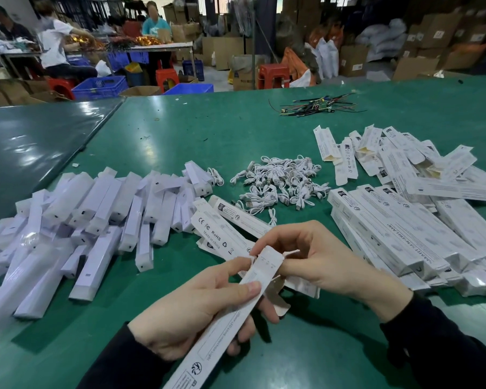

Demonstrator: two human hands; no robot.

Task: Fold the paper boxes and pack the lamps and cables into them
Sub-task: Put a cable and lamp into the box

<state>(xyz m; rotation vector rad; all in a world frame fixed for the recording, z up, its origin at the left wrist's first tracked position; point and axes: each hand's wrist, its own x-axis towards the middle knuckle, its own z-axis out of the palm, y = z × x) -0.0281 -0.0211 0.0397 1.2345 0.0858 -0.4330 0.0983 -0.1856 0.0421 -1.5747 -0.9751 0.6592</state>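
A long white paper box (225, 327) runs from the bottom centre up to the middle of the head view. My left hand (191, 313) grips its body, thumb on top. My right hand (320, 259) pinches the flap at the box's far end (270, 261). Wrapped white lamps (96, 217) lie heaped on the left of the green table (202, 136). Coiled white cables (281, 181) are piled in the middle. Flat unfolded boxes (227, 223) lie just beyond my hands.
Filled or folded boxes (399, 228) are stacked on the right, with looser flat boxes (382, 153) behind them. A bundle of coloured wires (317, 106) lies farther back. People work at a far table (157, 46) among blue crates, red stools and cartons.
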